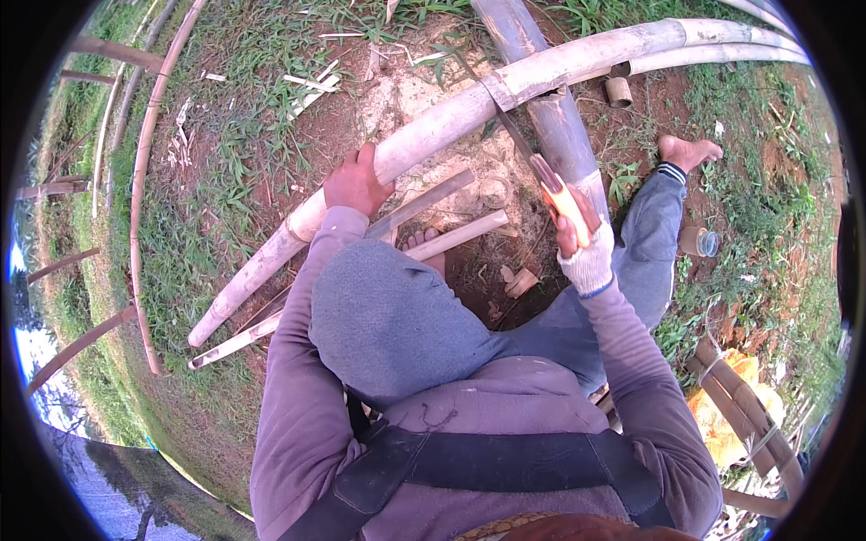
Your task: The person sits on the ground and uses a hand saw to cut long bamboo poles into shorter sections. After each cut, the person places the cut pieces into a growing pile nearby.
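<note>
Head view: pale bamboo pole (pixel 437 129) slants from 9 to past 1 o'clock over a grey log (pixel 566 137), left hand (pixel 356 183) at 11, grip clasped over it, gloved right hand (pixel 582 236) near 2, grip wrapped round handle of saw (pixel 518 138), blade crossing pole.

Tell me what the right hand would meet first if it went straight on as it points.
The right hand, gripping an orange-handled metal saw, would likely meet the long, pale bamboo pole first. The thick grey bamboo pole crossing beneath it seems lower, though depth is unclear.
</note>
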`<state>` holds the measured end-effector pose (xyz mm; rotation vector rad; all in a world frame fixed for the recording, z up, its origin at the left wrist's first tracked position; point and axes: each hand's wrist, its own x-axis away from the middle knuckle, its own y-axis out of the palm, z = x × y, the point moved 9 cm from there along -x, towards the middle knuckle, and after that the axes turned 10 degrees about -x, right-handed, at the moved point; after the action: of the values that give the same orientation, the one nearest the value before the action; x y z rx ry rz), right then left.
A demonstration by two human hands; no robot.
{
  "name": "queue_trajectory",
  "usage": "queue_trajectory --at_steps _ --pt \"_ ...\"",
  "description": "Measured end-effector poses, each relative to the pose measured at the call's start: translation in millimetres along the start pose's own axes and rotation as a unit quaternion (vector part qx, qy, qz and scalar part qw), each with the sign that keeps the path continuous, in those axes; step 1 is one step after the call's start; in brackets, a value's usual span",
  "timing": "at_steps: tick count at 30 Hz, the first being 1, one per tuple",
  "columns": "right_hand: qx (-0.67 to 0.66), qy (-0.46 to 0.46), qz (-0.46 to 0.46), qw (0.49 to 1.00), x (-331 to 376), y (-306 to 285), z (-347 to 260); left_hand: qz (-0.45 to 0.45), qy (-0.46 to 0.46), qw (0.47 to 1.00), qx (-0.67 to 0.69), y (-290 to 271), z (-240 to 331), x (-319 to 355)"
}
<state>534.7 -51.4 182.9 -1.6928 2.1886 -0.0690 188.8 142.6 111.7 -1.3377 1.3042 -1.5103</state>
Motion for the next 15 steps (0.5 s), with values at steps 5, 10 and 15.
queue_trajectory --at_steps 5,10,15 --pt "0.066 0.001 0.043 0.997 -89 46 0 -0.014 -0.007 1.000 -0.001 -8 0 -3" --pt "0.053 0.004 -0.002 0.999 57 -26 -34 0.005 -0.009 1.000 0.009 -2 -9 5" --pt "0.065 -0.011 -0.010 0.998 90 -38 -20 0.027 -0.003 1.000 0.009 2 -6 3"
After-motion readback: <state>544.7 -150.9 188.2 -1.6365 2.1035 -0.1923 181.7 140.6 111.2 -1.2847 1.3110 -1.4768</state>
